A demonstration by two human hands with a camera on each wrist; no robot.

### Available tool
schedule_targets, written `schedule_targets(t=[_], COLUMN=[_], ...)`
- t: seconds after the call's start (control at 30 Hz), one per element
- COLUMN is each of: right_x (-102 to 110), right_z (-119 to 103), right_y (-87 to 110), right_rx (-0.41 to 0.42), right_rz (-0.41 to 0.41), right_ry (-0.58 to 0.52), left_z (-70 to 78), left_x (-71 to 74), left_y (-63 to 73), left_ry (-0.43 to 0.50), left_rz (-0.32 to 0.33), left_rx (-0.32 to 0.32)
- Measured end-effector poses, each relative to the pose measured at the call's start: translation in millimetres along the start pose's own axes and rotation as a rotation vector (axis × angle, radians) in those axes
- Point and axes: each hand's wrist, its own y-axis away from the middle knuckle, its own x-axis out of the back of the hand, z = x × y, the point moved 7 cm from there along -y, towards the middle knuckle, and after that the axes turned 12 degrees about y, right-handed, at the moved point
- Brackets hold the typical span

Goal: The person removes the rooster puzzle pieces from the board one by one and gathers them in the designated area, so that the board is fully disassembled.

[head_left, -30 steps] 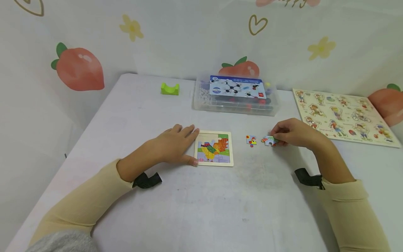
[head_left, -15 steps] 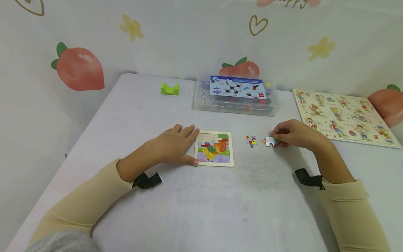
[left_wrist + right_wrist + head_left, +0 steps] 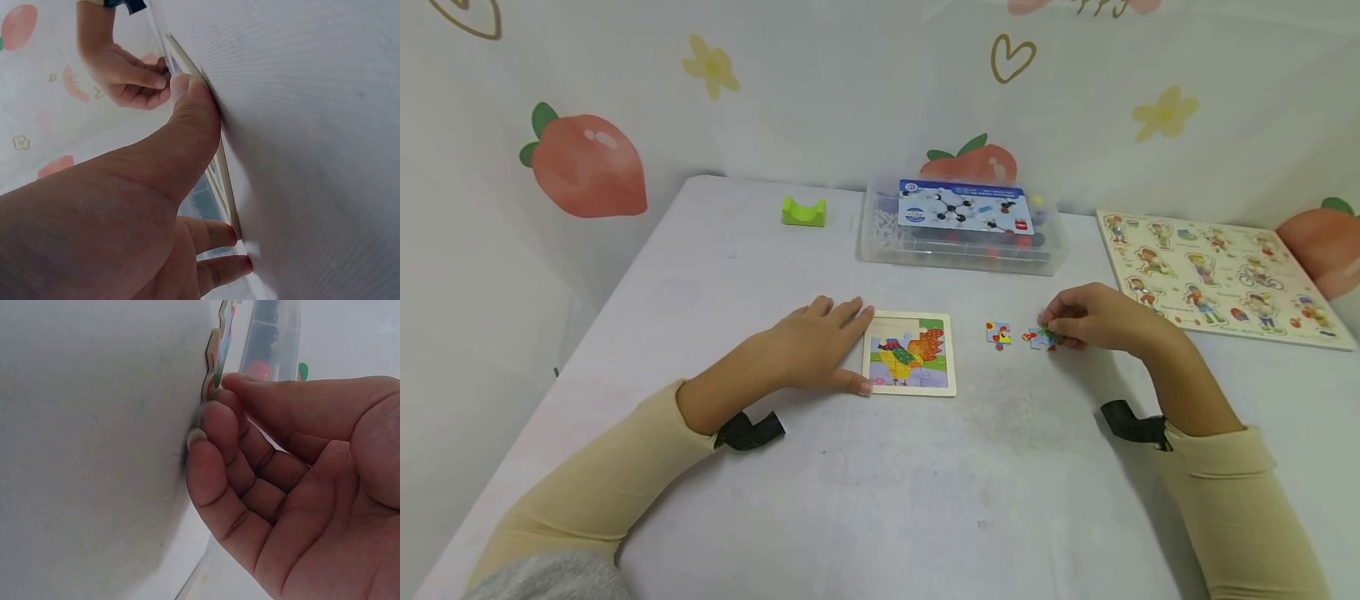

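Observation:
A square wooden tray puzzle (image 3: 951,358) with a chicken picture lies on the table, its upper left part bare wood. My left hand (image 3: 820,346) rests along the tray's left side, thumb on the near corner and fingers spread towards the far one. In the left wrist view the thumb (image 3: 194,119) lies over the tray's rim (image 3: 228,187). Right of the tray, my right hand (image 3: 1093,317) pinches a jigsaw piece (image 3: 1040,338) between thumb and fingertips, low at the tabletop. The fingers hide part of that piece. Between it and the tray lies another jigsaw piece (image 3: 998,334).
Behind the tray stands a clear plastic box (image 3: 962,254) with a molecule-model label. A green curved block (image 3: 804,212) sits at the back left. A larger board (image 3: 1225,279) with printed figures lies at the back right, close beyond the right hand. A patterned cloth hangs behind the table.
The jigsaw piece in my right hand tilted slightly, catching the light half a second ago, and now looks darker again. My left hand and the tray stay in place.

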Motion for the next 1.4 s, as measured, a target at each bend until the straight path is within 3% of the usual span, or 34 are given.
schedule_targets(t=[0.5,0.9,1.4], right_x=[4,-7,-26], right_z=[-34,-59,-102], right_y=[3.1,-6.6,-18.3], right_rx=[0.092,0.106,0.213], right_rz=[0.104,0.078,0.095], right_ry=[0.077,0.089,0.160], left_z=[-0.9,-0.8,0.5], left_x=[0.6,-0.3,-0.7], left_y=[1.1,1.4,1.1], left_ry=[-0.002,-0.017,-0.008], left_rz=[0.004,0.006,0.008], left_rx=[-0.004,-0.006,-0.002])
